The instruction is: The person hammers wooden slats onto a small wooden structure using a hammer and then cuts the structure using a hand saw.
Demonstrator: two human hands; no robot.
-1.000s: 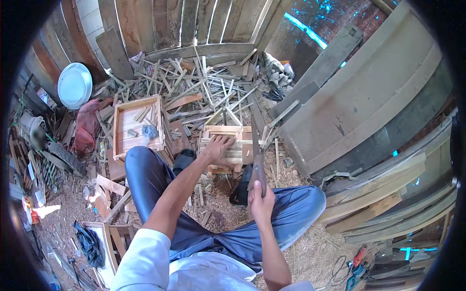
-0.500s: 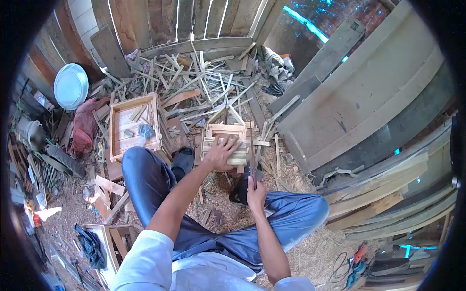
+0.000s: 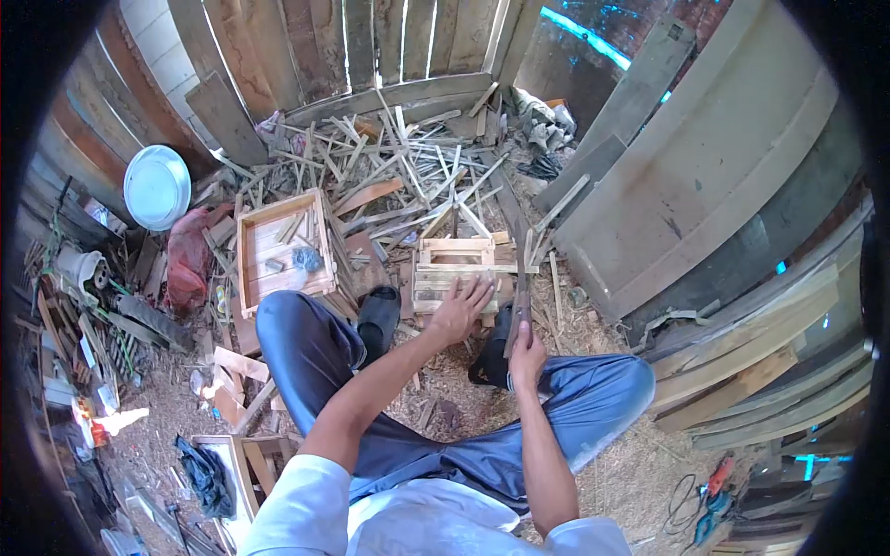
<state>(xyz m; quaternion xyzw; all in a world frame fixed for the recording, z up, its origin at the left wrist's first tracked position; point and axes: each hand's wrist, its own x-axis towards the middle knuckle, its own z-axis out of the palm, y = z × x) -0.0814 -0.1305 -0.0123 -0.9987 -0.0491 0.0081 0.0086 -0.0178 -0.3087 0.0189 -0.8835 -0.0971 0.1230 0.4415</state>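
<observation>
One saw (image 3: 522,298), one box (image 3: 430,289)
Your right hand (image 3: 527,358) grips the saw; left of that grip, your open left hand (image 3: 454,317) likely steadies the box.

Daylight is slipping through the gaps between the wall boards (image 3: 320,51), showing as thin white lines, while blue-white patches are glowing at the upper right. Soft, dim light is filling the room, and shadows are staying faint on the floor (image 3: 616,491). Glare is washing out a spot at the lower left. The wide lens is bending the planks (image 3: 769,366), and black is swallowing the corners.
</observation>
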